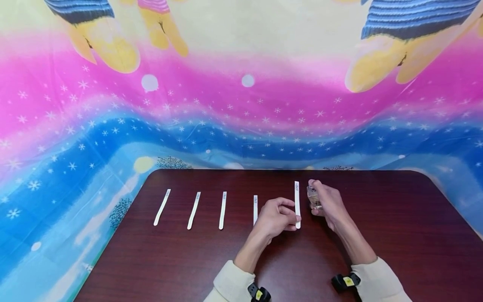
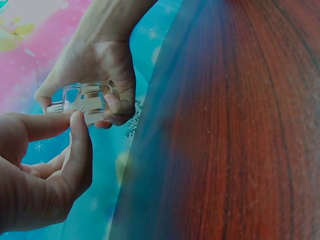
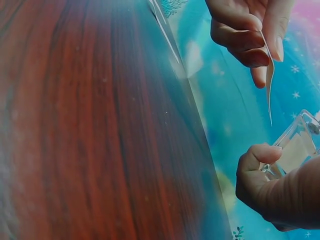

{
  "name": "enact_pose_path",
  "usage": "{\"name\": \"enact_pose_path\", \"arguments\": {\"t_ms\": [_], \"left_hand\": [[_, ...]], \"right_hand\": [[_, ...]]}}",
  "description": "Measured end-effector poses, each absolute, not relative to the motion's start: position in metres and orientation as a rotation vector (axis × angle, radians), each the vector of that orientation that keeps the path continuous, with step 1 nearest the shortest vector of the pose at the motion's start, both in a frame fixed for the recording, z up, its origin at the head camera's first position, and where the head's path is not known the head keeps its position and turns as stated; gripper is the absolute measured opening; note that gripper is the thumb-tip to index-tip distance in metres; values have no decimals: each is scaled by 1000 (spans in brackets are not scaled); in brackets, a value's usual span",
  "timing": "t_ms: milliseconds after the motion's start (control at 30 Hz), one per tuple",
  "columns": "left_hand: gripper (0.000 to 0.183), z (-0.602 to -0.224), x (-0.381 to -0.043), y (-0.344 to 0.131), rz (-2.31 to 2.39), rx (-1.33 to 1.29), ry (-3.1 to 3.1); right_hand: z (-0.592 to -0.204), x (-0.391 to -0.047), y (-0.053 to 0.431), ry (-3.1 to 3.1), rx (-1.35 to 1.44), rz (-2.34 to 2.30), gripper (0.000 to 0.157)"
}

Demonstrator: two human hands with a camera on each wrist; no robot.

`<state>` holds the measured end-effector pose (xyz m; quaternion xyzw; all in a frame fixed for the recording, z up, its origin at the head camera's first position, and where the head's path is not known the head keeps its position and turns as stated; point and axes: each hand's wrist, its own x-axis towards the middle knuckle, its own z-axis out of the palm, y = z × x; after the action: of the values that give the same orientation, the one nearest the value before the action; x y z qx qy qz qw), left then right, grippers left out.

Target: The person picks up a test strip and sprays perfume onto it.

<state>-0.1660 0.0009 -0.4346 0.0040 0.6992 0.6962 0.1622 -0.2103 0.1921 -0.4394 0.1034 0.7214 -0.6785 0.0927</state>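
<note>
My left hand (image 1: 277, 216) pinches a narrow white paper test strip (image 1: 297, 199) near its lower, rounded end. The strip stands up from the fingers, with small dark print near its top; in the right wrist view the strip (image 3: 270, 87) shows edge-on and slightly bent. Just to the right, my right hand (image 1: 332, 205) grips a clear glass perfume bottle (image 1: 313, 199), one digit at its top. Pale liquid or a pale label shows through the glass bottle (image 2: 92, 104) in the left wrist view. Strip and bottle are close but apart.
Several similar white strips lie in a spaced row on the dark wooden table (image 1: 181, 260), from the leftmost strip (image 1: 162, 207) to one strip (image 1: 255, 209) partly behind the left hand. A printed cloth (image 1: 226, 105) hangs behind the table's far edge.
</note>
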Motion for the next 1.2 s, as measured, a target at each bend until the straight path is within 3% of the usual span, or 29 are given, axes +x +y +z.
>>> {"name": "enact_pose_path", "arguments": {"t_ms": [1200], "left_hand": [[36,-445,-172,-1,1931,-15,2030]], "right_hand": [[-433,-208,194,2015,251,-2058,69]]}}
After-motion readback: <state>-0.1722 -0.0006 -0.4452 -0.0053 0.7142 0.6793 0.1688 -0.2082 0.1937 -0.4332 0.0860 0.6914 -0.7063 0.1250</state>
